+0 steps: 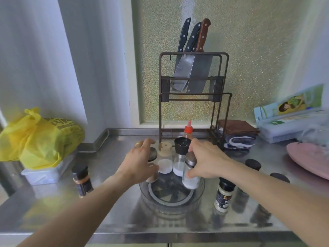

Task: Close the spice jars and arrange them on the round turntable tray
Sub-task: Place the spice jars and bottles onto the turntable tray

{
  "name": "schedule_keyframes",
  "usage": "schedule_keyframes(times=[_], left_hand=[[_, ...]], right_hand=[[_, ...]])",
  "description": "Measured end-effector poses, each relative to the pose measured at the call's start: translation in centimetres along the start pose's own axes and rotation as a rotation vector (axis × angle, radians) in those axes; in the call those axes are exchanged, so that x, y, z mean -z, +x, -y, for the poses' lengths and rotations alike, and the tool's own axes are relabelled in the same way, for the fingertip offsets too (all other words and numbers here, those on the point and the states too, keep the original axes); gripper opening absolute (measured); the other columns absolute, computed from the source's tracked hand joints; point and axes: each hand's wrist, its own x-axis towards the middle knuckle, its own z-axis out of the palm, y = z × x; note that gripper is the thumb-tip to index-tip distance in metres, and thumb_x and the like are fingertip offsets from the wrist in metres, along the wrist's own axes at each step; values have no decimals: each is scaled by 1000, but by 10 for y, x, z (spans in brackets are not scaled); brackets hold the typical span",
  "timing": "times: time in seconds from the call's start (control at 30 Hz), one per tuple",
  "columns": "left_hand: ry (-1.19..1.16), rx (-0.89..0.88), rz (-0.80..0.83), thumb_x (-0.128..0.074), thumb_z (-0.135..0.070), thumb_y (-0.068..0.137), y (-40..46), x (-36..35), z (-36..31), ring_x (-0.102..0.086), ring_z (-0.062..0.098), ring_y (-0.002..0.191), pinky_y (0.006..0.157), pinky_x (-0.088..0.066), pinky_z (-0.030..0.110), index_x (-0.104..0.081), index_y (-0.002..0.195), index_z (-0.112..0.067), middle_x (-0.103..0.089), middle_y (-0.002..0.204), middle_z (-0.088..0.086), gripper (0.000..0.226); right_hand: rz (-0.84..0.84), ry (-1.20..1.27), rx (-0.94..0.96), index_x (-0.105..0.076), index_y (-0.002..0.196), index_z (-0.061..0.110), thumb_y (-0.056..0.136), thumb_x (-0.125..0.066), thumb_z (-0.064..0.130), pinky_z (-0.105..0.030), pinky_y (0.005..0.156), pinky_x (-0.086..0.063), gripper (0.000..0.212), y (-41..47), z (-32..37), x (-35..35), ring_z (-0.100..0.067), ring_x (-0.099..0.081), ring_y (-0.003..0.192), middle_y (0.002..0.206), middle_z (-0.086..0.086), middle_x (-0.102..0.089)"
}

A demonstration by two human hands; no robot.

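Note:
A clear round turntable tray [170, 205] sits on the steel counter in front of me. My left hand [138, 163] is wrapped around a dark-lidded jar [152, 155] at the tray's left rim. My right hand [208, 158] grips a steel-capped shaker [190, 175] of white powder over the tray's right side. Between them, at the tray's back, stand a beige-lidded jar [165, 158] and a black-topped grinder [180, 157]. A black-lidded jar with an orange band [82, 180] stands off the tray at left. A pale-powder jar [224, 196] and two dark-lidded jars [252, 164] stand at right.
A knife rack [194, 97] with several knives stands behind the tray, and a red-capped sauce bottle [187, 131] stands at its foot. A yellow plastic bag [39, 138] lies on a container at left. Folded cloths [236, 134], boxes and a pink plate [309, 157] fill the right.

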Motion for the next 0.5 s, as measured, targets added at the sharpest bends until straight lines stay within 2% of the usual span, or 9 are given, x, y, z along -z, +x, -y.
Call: schedule_keyframes(times=[0.07,0.23,0.33,0.43,0.5], left_hand=[[-14,27,23,-79,-34,79,2,-5,2,-54,26,124,102,-45,37,-34,142,-23,-52,141,5,78],[-14,23,20,-77,-36,80,3,-12,5,-56,24,121,100,-47,36,-34,142,-25,-52,139,5,76],[-4,20,10,-76,-37,80,4,-15,8,-58,23,119,98,-48,34,-34,142,-26,-52,139,3,76],[-9,12,11,-76,-47,77,4,-13,10,-57,21,120,95,-47,32,-33,143,-27,-50,142,0,81],[-43,20,-9,-73,-65,73,2,-7,10,-56,18,121,98,-46,33,-33,142,-30,-49,141,-5,87]], right_hand=[[6,-14,-14,-30,151,4,71,-89,37,-39,75,-56,104,2,0,-4,-25,-64,91,104,-5,-65],[27,-1,-27,-29,153,7,73,-88,36,-42,80,-58,103,4,-7,-11,-26,-66,94,105,-5,-67],[1,16,-19,-31,151,7,73,-86,38,-40,77,-57,100,3,-9,-13,-24,-66,91,103,-5,-68],[25,18,-7,-40,142,11,72,-83,51,-40,78,-57,91,2,-13,-10,-23,-66,93,103,-1,-67],[13,71,-6,-54,124,18,75,-74,69,-41,84,-58,74,2,-16,-1,-26,-68,99,104,1,-70]])
